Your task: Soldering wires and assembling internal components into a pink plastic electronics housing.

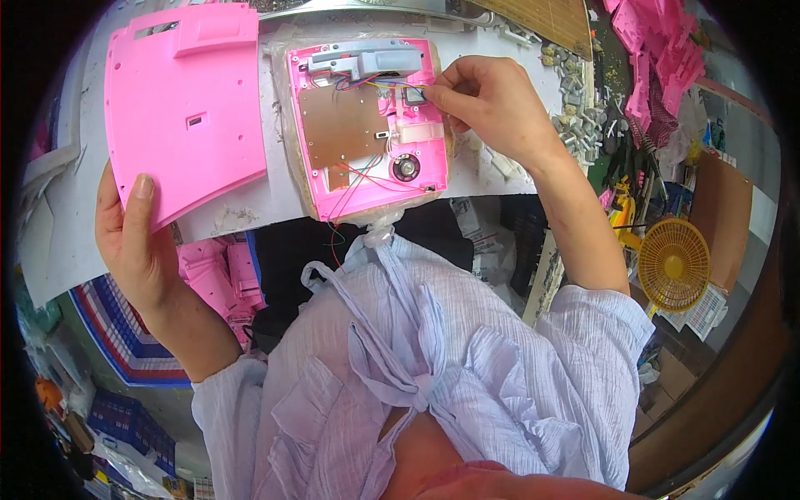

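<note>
A pink plastic housing [421,162] lies open on the white worktable [250,208], showing a brown circuit board [342,125], a grey part [375,58] at its top, a small round speaker [406,167] and coloured wires. My right hand [487,100] pinches a small dark component [412,95] at the housing's upper right, among the wires. My left hand [133,242] grips the lower edge of a large pink plastic cover [183,100] lying to the left of the housing.
Several pink plastic parts [662,50] are piled at the upper right, small grey pieces [575,108] beside them. A yellow fan [673,264] stands at the right. More pink parts [218,275] and a striped crate [117,333] sit below the table on the left.
</note>
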